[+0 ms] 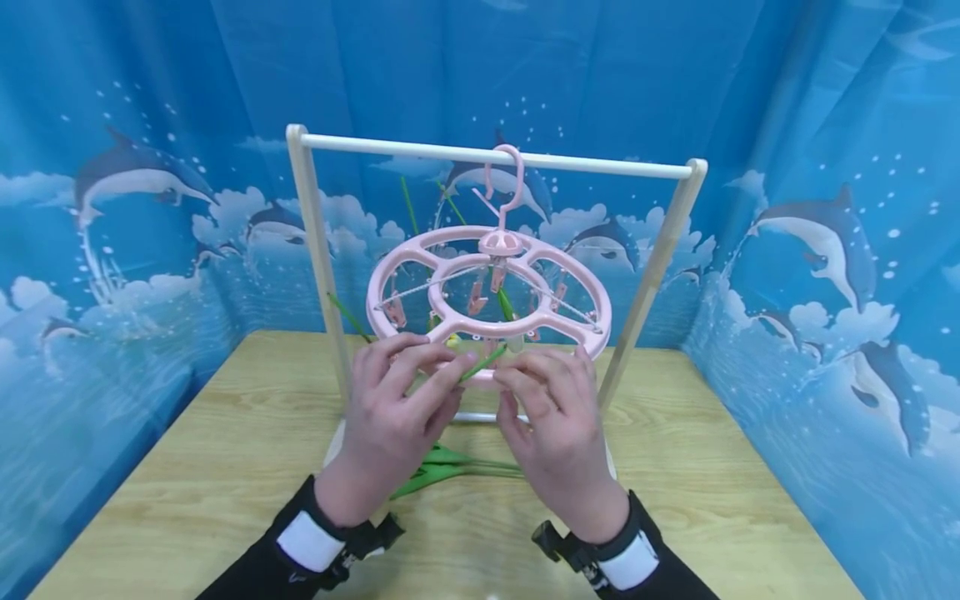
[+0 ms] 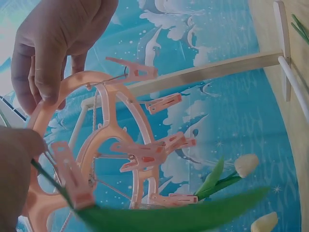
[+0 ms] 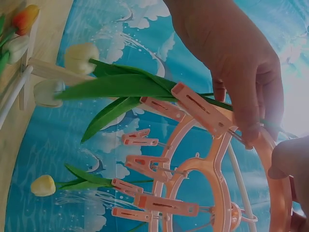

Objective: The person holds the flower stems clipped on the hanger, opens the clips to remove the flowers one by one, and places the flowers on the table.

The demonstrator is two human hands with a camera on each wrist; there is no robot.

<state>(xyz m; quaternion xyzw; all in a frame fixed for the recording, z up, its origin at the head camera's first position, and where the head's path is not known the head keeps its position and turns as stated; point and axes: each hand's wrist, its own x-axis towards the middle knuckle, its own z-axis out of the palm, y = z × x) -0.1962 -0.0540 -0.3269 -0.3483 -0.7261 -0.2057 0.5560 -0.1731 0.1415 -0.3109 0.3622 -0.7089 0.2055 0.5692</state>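
A pink clip hanger (image 1: 382,287) hangs from a rack, with several pink clothespins round its rings. At its near edge my left hand (image 1: 401,404) pinches the green stem of a tulip (image 3: 82,58). The stem's end (image 1: 487,360) points up toward my right hand (image 1: 558,412). One clothespin (image 3: 200,110) lies across that tulip's stem and leaves, close to my left fingers. My right hand grips the hanger's outer ring with curled fingers, as the left wrist view (image 2: 58,43) shows. Other tulips, one with a yellow head (image 3: 43,185), hang from clothespins farther off.
A white bar (image 1: 420,148) on wooden posts carries the hanger. Green-leaved stems (image 1: 438,475) lie on the wooden table (image 1: 712,500) below the hands. An orange tulip (image 3: 26,19) lies there too. A blue dolphin curtain (image 1: 112,250) surrounds the table.
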